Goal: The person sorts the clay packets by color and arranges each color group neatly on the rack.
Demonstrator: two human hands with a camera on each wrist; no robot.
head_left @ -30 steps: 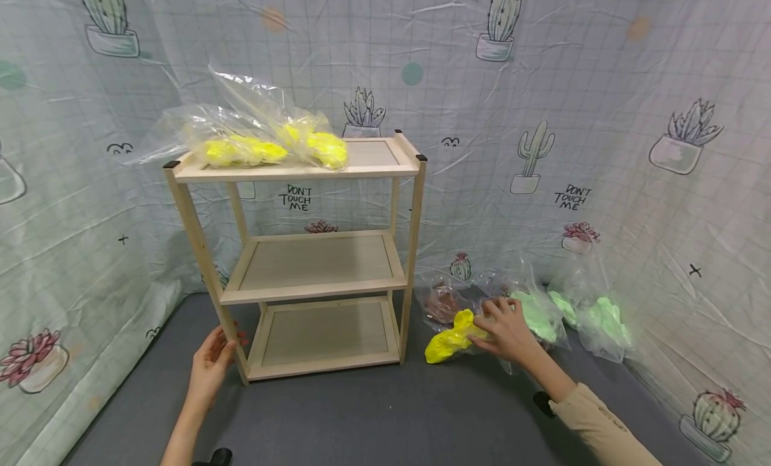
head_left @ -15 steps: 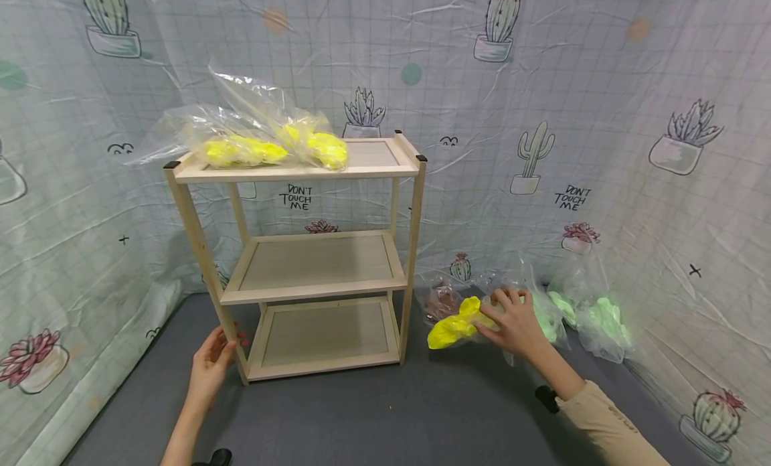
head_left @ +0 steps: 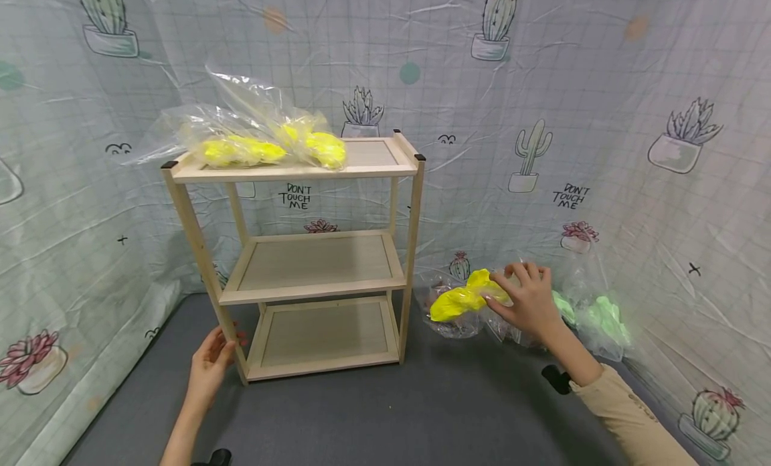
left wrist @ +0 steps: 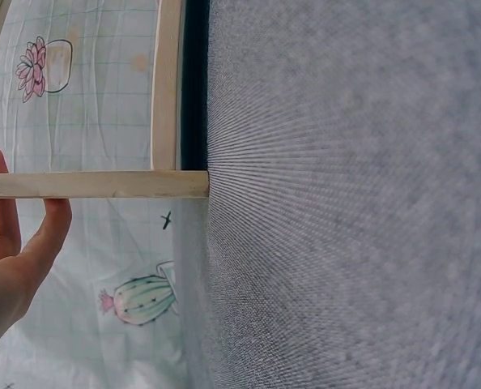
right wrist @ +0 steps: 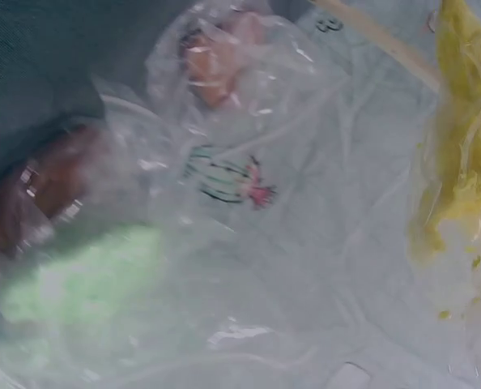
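Yellow stuff fills the clear plastic bag (head_left: pixel 460 304) that the right hand (head_left: pixel 527 302) holds; the fingers are curled over the bag's right end and pinch the crinkled film. The bag is lifted a little above the grey floor (head_left: pixel 391 412), just to the right of the wooden shelf (head_left: pixel 301 258), and its yellow content looks soft and lumpy, long in shape, tilted so that the left end hangs lower. In the right wrist view the same yellow mass (right wrist: pixel 459 138) shows at the right edge behind shiny, wrinkled plastic, but the picture is blurred. Behind this bag, on the floor by the cactus-print wall sheet (head_left: pixel 602 118), lie bags with pale green content (head_left: pixel 602 319) and one with brown content (head_left: pixel 442 319), partly hidden. Two more bags of yellow content (head_left: pixel 271 148) lie on the top board of the shelf, on its left half. The left hand (head_left: pixel 211 365) rests with relaxed, nearly straight fingers against the front left leg (head_left: pixel 205 265) of the shelf, near the floor; in the left wrist view the fingers (left wrist: pixel 30 235) touch the wooden bar from below.
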